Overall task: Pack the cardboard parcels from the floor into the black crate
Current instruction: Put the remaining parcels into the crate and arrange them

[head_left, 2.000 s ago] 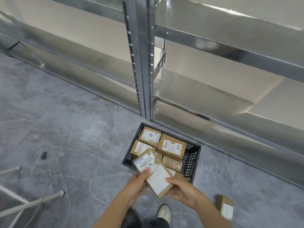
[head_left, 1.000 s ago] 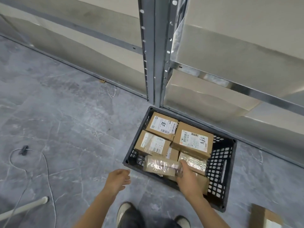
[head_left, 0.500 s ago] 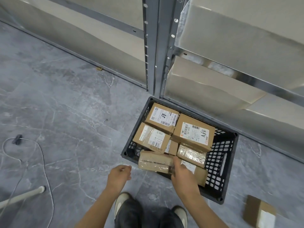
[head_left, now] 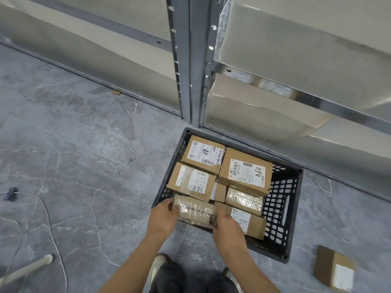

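— Where's the tape-wrapped parcel (head_left: 195, 210)?
— At the black crate (head_left: 281, 199), over its near left rim, beside the labelled parcels (head_left: 245, 170) inside.
— The hands?
— The left hand (head_left: 164, 216) grips its left end. The right hand (head_left: 227, 227) clasps the other; its fingertips are hidden, so probably a grip.
— Outside?
— One loose parcel (head_left: 334, 269) on the floor (head_left: 84, 166), right of the crate.

Grey marbled floor (head_left: 74, 155), tiled. Black crate (head_left: 283, 208) sits on it just in front of the metal shelving upright (head_left: 190, 81), which also stands on the floor. One cardboard parcel (head_left: 332, 267) lies on the floor right of the crate, apart from it. Far left: thin white cable (head_left: 48, 212) with a dark clip (head_left: 10, 193), and a white tube (head_left: 27, 269). Small brown scrap (head_left: 116, 93) by the shelf base. Shoe (head_left: 157, 269) at bottom edge.
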